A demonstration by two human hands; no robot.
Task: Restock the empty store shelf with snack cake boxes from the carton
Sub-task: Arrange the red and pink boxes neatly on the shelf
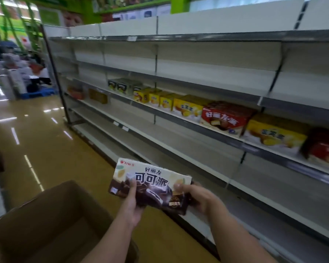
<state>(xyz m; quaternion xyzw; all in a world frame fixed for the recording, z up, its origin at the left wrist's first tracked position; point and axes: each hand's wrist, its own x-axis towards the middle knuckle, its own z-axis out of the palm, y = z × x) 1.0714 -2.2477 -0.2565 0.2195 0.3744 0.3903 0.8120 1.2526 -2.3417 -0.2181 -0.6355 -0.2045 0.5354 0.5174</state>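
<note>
I hold a cream and brown snack cake box (150, 180) in front of me with both hands. My left hand (131, 203) grips its lower left part, thumb across the front. My right hand (195, 196) grips its right end. The open brown carton (51, 215) stands at the lower left, its inside mostly hidden from here. The shelf unit (198, 128) runs along the right; one middle shelf carries a row of yellow boxes (187, 108), a red box (224, 118) and more boxes further left.
The shelves above and below the stocked row are bare white boards with grey rails. A shiny yellow floor (36, 133) stretches along the aisle to the left. Blurred goods and a blue pallet (38, 92) stand at the aisle's far end.
</note>
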